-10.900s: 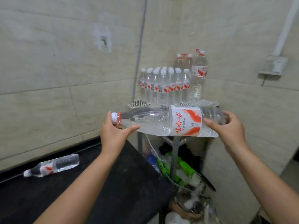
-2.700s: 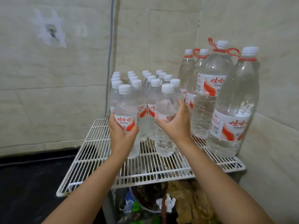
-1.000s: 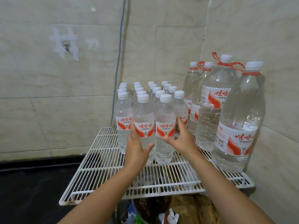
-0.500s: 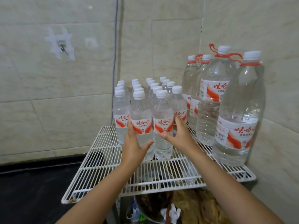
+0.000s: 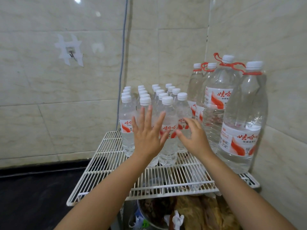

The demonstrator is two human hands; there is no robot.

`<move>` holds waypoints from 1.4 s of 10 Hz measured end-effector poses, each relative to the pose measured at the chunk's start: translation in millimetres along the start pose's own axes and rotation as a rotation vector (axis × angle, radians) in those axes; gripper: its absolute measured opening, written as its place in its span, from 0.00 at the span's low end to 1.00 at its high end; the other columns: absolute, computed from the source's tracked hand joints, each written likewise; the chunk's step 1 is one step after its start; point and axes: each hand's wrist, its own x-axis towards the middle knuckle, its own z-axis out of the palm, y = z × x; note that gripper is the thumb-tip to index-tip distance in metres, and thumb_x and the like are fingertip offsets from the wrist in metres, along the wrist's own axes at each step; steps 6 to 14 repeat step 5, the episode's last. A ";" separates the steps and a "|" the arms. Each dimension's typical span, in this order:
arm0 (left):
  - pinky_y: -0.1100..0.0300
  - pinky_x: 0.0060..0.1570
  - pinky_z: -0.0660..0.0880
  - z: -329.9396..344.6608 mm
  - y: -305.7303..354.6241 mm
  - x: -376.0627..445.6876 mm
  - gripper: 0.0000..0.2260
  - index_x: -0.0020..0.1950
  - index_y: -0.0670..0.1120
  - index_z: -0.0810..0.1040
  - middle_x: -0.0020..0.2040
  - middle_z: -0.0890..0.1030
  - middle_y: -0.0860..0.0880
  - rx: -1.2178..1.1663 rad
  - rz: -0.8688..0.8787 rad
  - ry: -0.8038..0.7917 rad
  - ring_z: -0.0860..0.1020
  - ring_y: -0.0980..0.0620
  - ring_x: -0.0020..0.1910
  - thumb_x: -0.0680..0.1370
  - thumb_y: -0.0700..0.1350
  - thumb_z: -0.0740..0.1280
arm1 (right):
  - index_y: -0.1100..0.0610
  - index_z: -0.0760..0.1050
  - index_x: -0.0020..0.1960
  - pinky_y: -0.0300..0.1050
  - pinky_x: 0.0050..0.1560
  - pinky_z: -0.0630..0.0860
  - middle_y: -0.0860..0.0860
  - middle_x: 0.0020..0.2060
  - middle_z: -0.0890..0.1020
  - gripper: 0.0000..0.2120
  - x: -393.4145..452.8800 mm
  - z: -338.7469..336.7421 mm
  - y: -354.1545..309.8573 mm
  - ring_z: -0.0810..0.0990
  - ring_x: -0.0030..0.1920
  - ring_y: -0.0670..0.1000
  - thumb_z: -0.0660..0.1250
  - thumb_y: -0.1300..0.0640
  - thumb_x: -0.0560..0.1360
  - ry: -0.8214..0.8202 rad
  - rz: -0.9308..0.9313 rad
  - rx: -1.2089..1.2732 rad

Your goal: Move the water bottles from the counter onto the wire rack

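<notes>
Hands in front of the small-bottle cluster on the wire rack (image 5: 116, 165). Left hand (image 5: 147, 135): fingers straight and spread, palm toward the front row, holding nothing; whether the fingertips touch the bottle behind them cannot be told. Right hand (image 5: 193, 138): fingers loosely curved, thumb apart, gripping nothing, just beside the front-row small bottle (image 5: 167, 130).

Small bottles all upright, long axes vertical, white caps up, packed in rows toward the back corner. Large bottles (image 5: 240, 130) upright along the right wall, well right of the right hand. Tabletop (image 5: 33, 196), dark, lies to the lower left, below the rack edge; no bottle visible on the part in view.

Key relation: the front-row bottles stand directly ahead of both hands, the left hand covering the middle of the row, the right hand nearer the rightmost front bottle.

Judgement: placement on the rack looks finished for this batch. Any remaining bottles would lie left and behind, out of view, on the left hand's side.
</notes>
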 end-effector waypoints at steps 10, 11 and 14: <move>0.45 0.71 0.39 28.7 -6.0 6.9 0.28 0.75 0.54 0.42 0.76 0.38 0.49 0.193 0.134 0.232 0.40 0.49 0.75 0.78 0.63 0.44 | 0.48 0.80 0.46 0.33 0.48 0.75 0.42 0.43 0.84 0.07 -2.1 -106.2 -27.0 0.79 0.45 0.40 0.71 0.53 0.68 0.477 -0.212 0.679; 0.45 0.71 0.39 28.7 -6.0 6.9 0.28 0.75 0.54 0.42 0.76 0.38 0.49 0.193 0.134 0.232 0.40 0.49 0.75 0.78 0.63 0.44 | 0.48 0.80 0.46 0.33 0.48 0.75 0.42 0.43 0.84 0.07 -2.1 -106.2 -27.0 0.79 0.45 0.40 0.71 0.53 0.68 0.477 -0.212 0.679; 0.45 0.71 0.39 28.7 -6.0 6.9 0.28 0.75 0.54 0.42 0.76 0.38 0.49 0.193 0.134 0.232 0.40 0.49 0.75 0.78 0.63 0.44 | 0.48 0.80 0.46 0.33 0.48 0.75 0.42 0.43 0.84 0.07 -2.1 -106.2 -27.0 0.79 0.45 0.40 0.71 0.53 0.68 0.477 -0.212 0.679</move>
